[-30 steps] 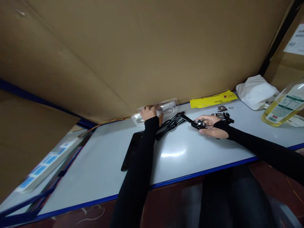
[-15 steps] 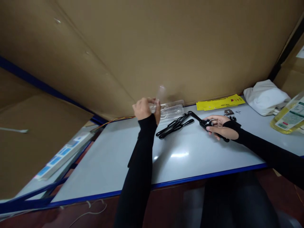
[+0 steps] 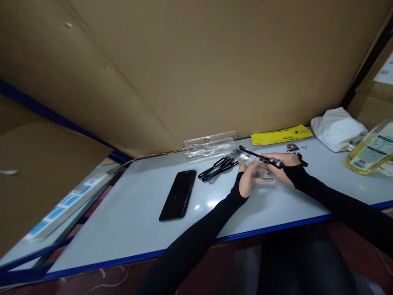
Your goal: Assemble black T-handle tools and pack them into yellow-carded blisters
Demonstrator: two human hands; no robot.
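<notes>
My right hand (image 3: 284, 163) is closed on a black two-handled spokeshave (image 3: 252, 153), held tilted above the table. Close against it, my left hand (image 3: 249, 180) grips a clear plastic blister tray (image 3: 263, 169), which is partly hidden by the fingers and blurred. The tray and the tool meet or overlap between both hands. Several more black spokeshave bodies (image 3: 216, 169) lie in a pile left of my hands. Behind that pile, other clear plastic trays (image 3: 210, 148) rest along the cardboard wall. A small metal plate (image 3: 292, 147) sits just beyond my right hand.
A black phone (image 3: 178, 196) lies on the grey table (image 3: 123, 221), left of the pile. Yellow printed cards (image 3: 281, 135) lie at the back. To the right are a white cloth bundle (image 3: 337, 128) and a bottle of yellow liquid (image 3: 368, 153). Cardboard walls (image 3: 196, 65) enclose the back.
My left hand has come from the back wall rightwards to my right hand, bringing a clear tray. The phone, earlier behind my left arm, is now visible. The spokeshave has turned in my right hand.
</notes>
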